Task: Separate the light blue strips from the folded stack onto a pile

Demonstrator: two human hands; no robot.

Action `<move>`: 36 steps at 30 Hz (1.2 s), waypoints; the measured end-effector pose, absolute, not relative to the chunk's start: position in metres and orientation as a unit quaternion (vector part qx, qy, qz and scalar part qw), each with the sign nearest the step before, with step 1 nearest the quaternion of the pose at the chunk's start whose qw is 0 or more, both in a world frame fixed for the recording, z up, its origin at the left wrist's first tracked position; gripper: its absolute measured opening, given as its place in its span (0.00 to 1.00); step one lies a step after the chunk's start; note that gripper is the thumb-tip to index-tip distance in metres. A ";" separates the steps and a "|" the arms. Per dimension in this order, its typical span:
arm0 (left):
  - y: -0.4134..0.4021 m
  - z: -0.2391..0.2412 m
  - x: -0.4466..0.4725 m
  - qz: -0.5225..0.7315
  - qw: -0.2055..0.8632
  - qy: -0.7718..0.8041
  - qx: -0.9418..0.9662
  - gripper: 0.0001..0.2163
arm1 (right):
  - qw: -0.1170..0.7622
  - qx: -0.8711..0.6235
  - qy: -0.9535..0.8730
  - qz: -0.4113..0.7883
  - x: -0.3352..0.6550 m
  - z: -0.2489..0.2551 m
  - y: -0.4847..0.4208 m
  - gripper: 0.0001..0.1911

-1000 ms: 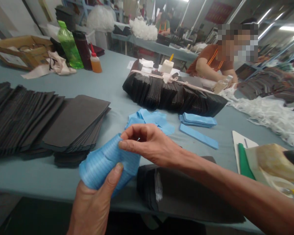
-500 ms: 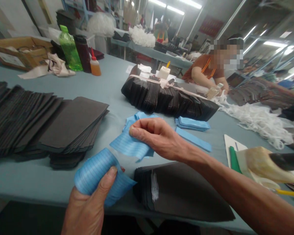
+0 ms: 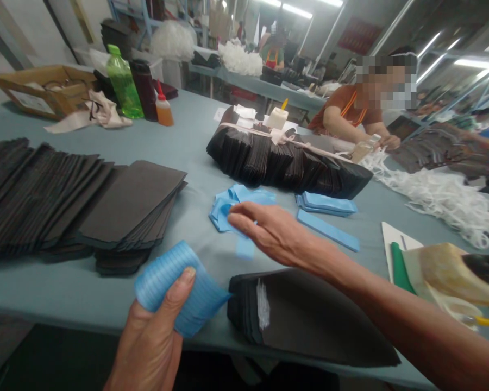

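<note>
My left hand (image 3: 158, 331) is closed around a curled, lined blue sheet (image 3: 181, 290), the thumb pressing on its face; whether there are several layers cannot be told. My right hand (image 3: 269, 228) hovers at a loose heap of blue strips (image 3: 220, 214), fingers stretched and thumb slightly apart, with nothing visible in its grasp. Part of the heap is hidden behind that hand. Beneath my right forearm lies a stack of dark, flat pieces (image 3: 318, 320) with a whitish mark near its left end. Folded blue strips (image 3: 328, 203) and a single flat blue strip (image 3: 330, 231) lie beyond my right wrist.
Dark pieces (image 3: 130, 203) fan out at left. A tied dark bundle (image 3: 264, 157) lies ahead. Behind are a cardboard box (image 3: 32, 100), a green bottle (image 3: 124, 87) and an orange glue bottle (image 3: 163, 108). White cords (image 3: 444, 195) lie right, near a co-worker (image 3: 342, 114).
My right hand has let go of the lined blue piece and moved slightly over the heap. My left hand keeps its sheet. The whole view has shifted a little.
</note>
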State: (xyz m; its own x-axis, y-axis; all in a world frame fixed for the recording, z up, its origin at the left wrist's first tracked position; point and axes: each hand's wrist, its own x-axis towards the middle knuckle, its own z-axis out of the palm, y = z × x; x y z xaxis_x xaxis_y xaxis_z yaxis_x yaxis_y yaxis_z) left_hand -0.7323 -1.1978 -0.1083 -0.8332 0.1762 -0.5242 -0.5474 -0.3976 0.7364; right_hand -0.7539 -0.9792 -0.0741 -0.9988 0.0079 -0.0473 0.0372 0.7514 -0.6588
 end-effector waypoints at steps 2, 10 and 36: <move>-1.196 -0.110 -0.732 0.822 0.219 0.503 -0.153 0.15 | 0.089 -0.029 0.862 -0.498 -0.745 -0.072 -0.999 0.22; -1.197 -0.116 -0.730 0.801 0.236 0.542 -0.092 0.24 | 0.149 -0.001 0.753 -0.641 -0.743 -0.080 -1.025 0.14; -1.192 -0.112 -0.739 0.829 0.217 0.499 -0.128 0.14 | 0.190 0.026 0.689 -0.699 -0.749 -0.079 -1.007 0.26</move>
